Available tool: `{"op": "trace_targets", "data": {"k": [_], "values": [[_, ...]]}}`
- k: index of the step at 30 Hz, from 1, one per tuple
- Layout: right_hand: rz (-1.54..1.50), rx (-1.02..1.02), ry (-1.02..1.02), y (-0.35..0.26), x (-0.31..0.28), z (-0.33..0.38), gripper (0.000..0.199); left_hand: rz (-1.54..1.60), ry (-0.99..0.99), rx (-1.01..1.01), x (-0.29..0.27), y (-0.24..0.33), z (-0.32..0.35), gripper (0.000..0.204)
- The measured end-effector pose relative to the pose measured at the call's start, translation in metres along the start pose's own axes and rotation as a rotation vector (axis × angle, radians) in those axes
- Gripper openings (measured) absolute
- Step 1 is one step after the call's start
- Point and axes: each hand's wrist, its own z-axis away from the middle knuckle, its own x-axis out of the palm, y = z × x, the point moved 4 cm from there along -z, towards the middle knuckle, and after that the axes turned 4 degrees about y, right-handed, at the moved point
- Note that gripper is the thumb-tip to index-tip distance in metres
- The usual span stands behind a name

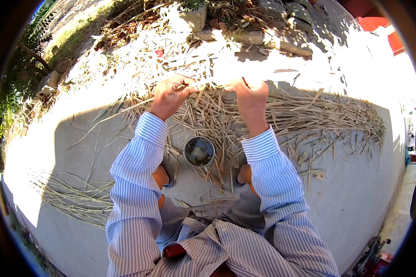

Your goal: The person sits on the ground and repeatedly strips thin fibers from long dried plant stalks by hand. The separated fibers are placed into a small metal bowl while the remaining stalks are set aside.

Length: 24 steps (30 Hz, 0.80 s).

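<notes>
My left hand (170, 96) is closed, thumb and fingers pinching one part of a dry straw-coloured stalk (209, 86). A short distance to the right, my right hand (253, 102) is closed on it too, fingers curled and mostly turned away. Strong glare washes out the stretch between the hands, so its exact ends cannot be made out. Beneath the hands spreads a loose heap of dry stalk pieces (217, 115). Between my feet stands a round dark bowl (199, 151) with liquid in it.
A long pile of dry stalks (328, 115) stretches to the right. Thin greenish stalks (74, 196) lie on the concrete floor (351, 184) at the left. Stone blocks (189, 19) and dry leaves line the far side. Something red (379, 30) stands at the far right.
</notes>
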Motion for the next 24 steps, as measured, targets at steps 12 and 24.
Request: {"op": "trace_targets", "data": {"k": [12,24], "values": [[-0.223,0.094,0.153,0.012,-0.023,-0.007,0.014,-0.384,0.396,0.120,-0.063,0.002,-0.014,0.024],[-0.484,0.225,0.186,0.036,-0.088,-0.033,0.029,-0.868,0.105,0.137,-0.093,-0.003,-0.007,0.011]]}}
